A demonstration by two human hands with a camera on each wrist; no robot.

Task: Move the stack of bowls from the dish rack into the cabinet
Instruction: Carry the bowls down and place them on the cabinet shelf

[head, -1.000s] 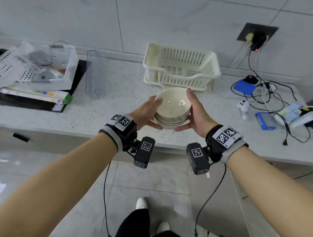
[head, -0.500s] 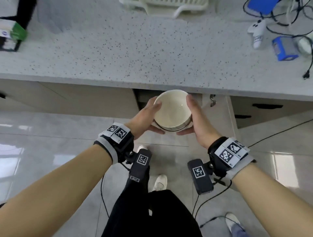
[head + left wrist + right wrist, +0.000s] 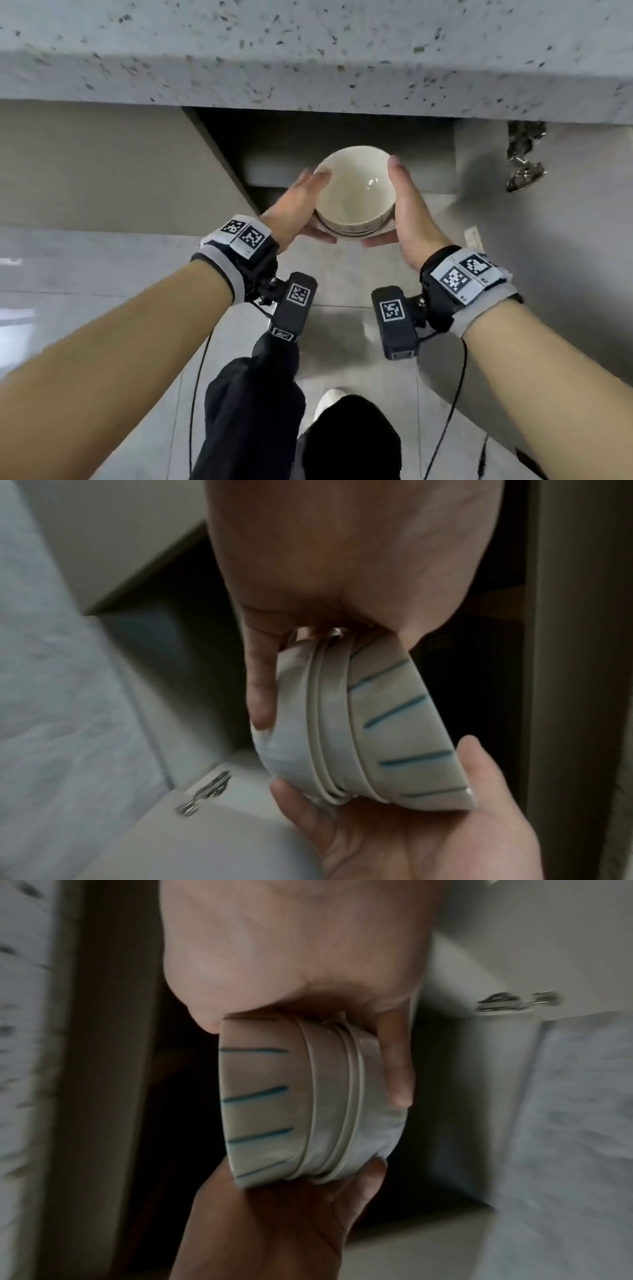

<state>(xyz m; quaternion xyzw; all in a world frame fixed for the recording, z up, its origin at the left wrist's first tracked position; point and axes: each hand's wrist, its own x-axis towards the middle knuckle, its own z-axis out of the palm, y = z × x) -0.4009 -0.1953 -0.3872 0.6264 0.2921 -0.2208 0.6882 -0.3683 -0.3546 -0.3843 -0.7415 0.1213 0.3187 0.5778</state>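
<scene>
Now both your hands cup stack of bowls [image 3: 354, 195]: left hand [image 3: 297, 205] and right hand [image 3: 409, 209] on opposite sides, fingers curled under base. Stack upright, level with open cabinet [image 3: 308, 137] mouth below speckled surface [image 3: 308, 51]. Cabinet interior dark, contents unreadable; wrist views blurred.

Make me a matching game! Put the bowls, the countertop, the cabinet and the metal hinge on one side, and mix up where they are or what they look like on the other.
Things:
1. stack of bowls
2. countertop
3. cabinet
4. hinge

Descriptions:
A. speckled grey, at the top
B. held between both hands
C. shiny metal, on the open door
D. open and dark inside

Pairs: 1-B, 2-A, 3-D, 4-C
</scene>
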